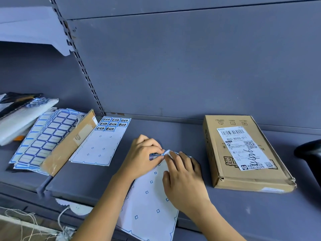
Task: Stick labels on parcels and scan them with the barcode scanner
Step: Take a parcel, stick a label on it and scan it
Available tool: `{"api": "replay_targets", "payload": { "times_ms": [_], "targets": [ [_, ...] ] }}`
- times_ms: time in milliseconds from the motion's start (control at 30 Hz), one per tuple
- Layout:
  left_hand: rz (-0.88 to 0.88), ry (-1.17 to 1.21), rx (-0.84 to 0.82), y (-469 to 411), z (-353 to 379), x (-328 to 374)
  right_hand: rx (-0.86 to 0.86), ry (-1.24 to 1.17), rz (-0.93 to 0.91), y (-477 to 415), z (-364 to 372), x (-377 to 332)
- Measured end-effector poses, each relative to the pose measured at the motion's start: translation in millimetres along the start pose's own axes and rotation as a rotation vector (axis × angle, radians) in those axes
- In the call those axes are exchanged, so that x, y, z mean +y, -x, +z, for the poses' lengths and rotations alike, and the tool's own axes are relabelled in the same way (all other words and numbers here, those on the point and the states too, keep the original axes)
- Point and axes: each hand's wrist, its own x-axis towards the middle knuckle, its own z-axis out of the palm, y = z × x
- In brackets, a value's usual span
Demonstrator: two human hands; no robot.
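Note:
A nearly empty white label sheet (149,202) lies on the grey shelf in front of me. At its far end sits a blue-edged label (160,153); my left hand (144,155) pinches it between thumb and fingers. My right hand (184,178) rests flat on the sheet, its fingertips touching the same label. To the right lies a flat cardboard parcel (246,153) with a white shipping label (243,146) bearing a barcode. A dark object (309,153) at the right edge may be the scanner; I cannot tell.
A second label sheet (104,141) with several written labels lies left of centre. Further left are a stack of blank blue label sheets (43,136), a tilted cardboard parcel (69,143) and white mailer bags (22,117). The shelf front edge (260,228) runs near me.

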Motion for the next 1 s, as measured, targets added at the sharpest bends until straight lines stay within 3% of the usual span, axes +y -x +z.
{"api": "replay_targets", "payload": {
  "times_ms": [567,1000],
  "targets": [
    [-0.111,0.028,-0.032,1.9,-6.2,7.5,0.011,-0.007,0.018,-1.4,0.1,-2.2],
    [-0.413,0.122,0.046,2.8,-13.5,7.7,0.034,-0.048,0.019,-2.2,1.8,-1.5]
  ]
}}
